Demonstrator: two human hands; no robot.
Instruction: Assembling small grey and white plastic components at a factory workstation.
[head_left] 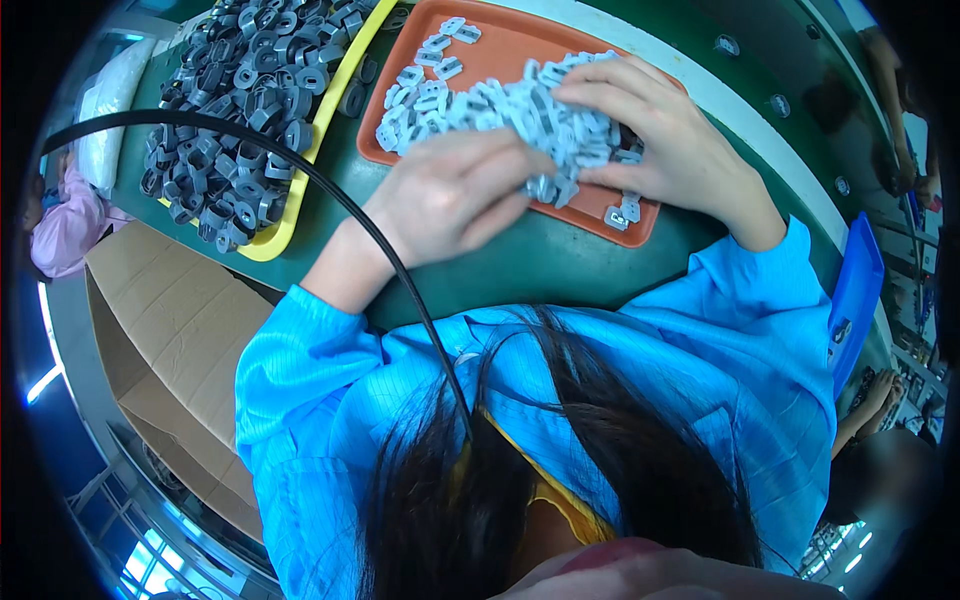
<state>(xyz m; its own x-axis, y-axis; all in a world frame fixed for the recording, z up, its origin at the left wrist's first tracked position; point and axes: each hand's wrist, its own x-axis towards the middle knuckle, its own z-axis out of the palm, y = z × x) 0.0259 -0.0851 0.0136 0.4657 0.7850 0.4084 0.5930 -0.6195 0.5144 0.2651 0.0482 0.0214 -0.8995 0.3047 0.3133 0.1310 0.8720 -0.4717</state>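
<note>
Both hands are being pressed down into a heap of small light-grey plastic parts (520, 110) — the left hand (455, 195) is being laid palm-down with its fingers curled around the near edge of the heap, the right hand (650, 135) is being spread across the top of it with fingers cupped over the pieces. Whether any single piece is being pinched cannot be told.

Everything is being carried by a dark green bench (540, 260). A yellow tray (290, 215), to the left, is being filled to overflowing by dark grey plastic parts (235, 95). An orange tray (510, 45), just beside it on the right, is being used to hold the light-grey heap, which is lying toward its near right corner, with loose pieces scattered toward the far left. A blue tray (858, 290) is being kept on edge at the right rim of the bench. A black cable (330, 190) is being arched across the left side — over the yellow tray and the left wrist.
</note>
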